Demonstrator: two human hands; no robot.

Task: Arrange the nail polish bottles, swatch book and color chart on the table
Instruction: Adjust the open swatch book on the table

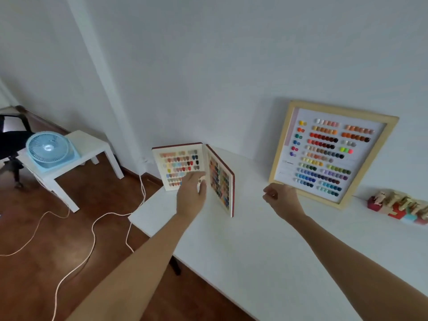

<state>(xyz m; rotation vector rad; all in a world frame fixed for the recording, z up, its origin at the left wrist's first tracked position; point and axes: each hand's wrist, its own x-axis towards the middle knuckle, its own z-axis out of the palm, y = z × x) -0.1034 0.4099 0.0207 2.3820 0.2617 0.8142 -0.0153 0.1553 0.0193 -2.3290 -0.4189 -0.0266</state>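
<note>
Two bare forearms reached forward over the white table [266,251]. The left hand [191,193] lay against the lower inner edge of the left page of the swatch book [183,166], fingers loosely spread and seemingly pressing the page rather than gripping it; a firm hold could not be confirmed. The book stood open and upright beyond that hand, its red-edged right cover angled toward the camera. The right hand [281,196] was curled into a loose fist, holding nothing visible, just beside the lower left corner of the framed color chart [331,151], which leaned against the wall beyond it. Contact with the frame could not be determined. The nail polish bottles [400,207] stood clustered well to the right of the right hand, blurred. Judged as a positioning step, the book would best be steadied near its spine while the covers are spread evenly, so it stands without tipping. Both displays carried rows of coloured nail tips.
</note>
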